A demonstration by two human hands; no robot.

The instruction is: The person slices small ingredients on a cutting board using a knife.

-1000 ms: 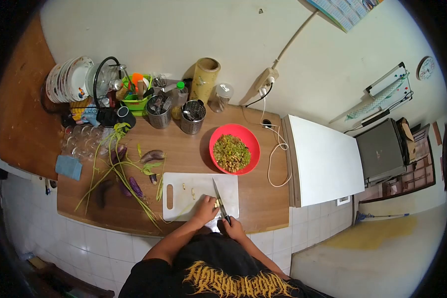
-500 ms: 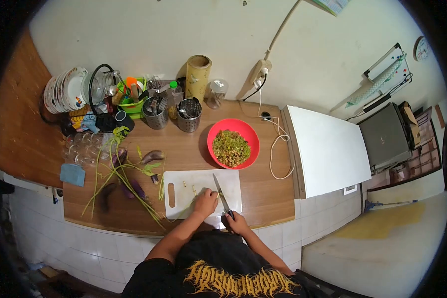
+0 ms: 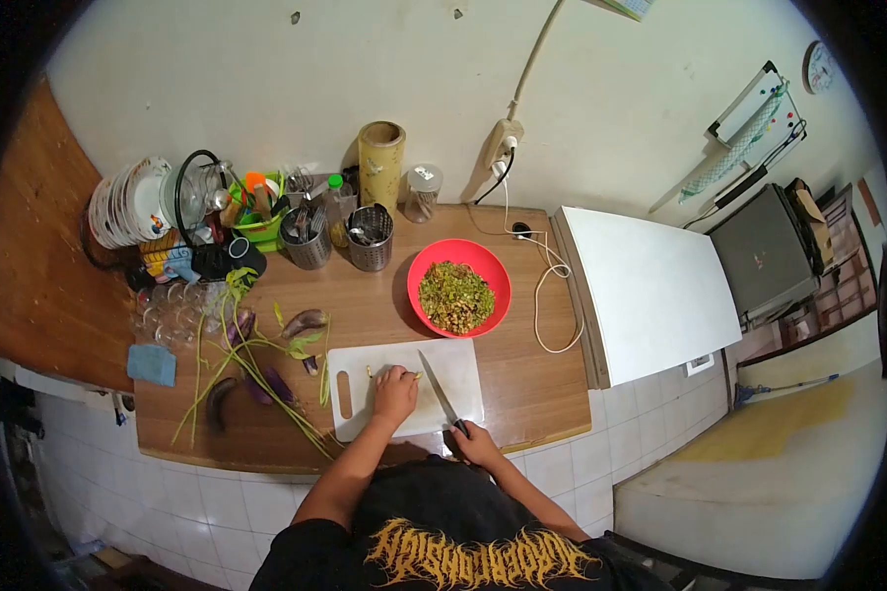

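Observation:
My left hand (image 3: 395, 396) rests over the middle of the white cutting board (image 3: 353, 423), its fingers bent, with small pale pieces (image 3: 419, 375) at its fingertips. Whether it grips them is too small to tell. In my right hand (image 3: 476, 442), near the board's lower right edge, is the black handle of a knife (image 3: 438, 386). The blade lies slanted over the board, its tip pointing up and left, apart from my left hand. Behind the board stands a red bowl (image 3: 501, 295) holding chopped green and brown vegetable pieces (image 3: 455, 297).
Long green stems (image 3: 253, 367) and several purple eggplants (image 3: 305, 322) lie left of the board. Farther back are cutlery holders (image 3: 371, 249), a bottle (image 3: 336, 212), a bamboo tube (image 3: 380, 165) and a plate rack (image 3: 138, 202). A white cable (image 3: 542, 300) runs right of the bowl.
My left hand has moved left and up over the board, away from the blade, and covers pieces that lay there. The knife remains in my right hand. The view has shifted slightly.

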